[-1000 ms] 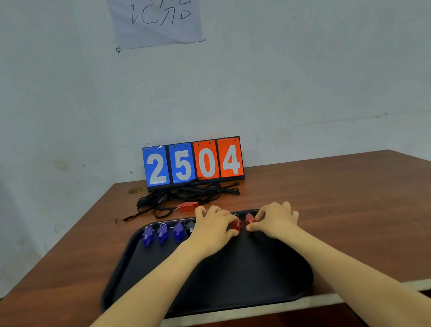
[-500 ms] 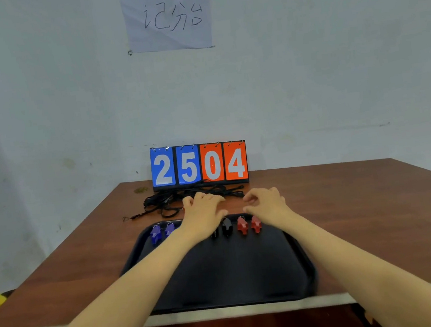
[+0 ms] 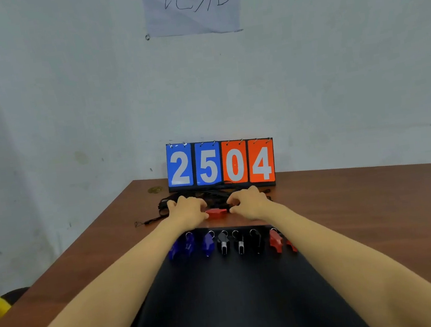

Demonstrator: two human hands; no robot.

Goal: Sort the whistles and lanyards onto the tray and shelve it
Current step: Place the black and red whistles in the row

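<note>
Beyond the far edge of the black tray (image 3: 241, 305), on the tabletop (image 3: 366, 212), a red whistle (image 3: 217, 214) lies between both hands. The left hand (image 3: 187, 211) has curled fingers touching its left end, and the right hand (image 3: 249, 202) has curled fingers at its right end; whether they pinch it, I cannot tell. Black lanyards (image 3: 164, 207) lie just behind. A row of whistles (image 3: 223, 244) lies along the tray's far side.

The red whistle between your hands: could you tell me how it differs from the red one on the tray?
The far red whistle lies crosswise beyond the tray, between the left hand and right hand; the row red whistle lies lengthwise in the row, no hand on it. Both are red.
</note>
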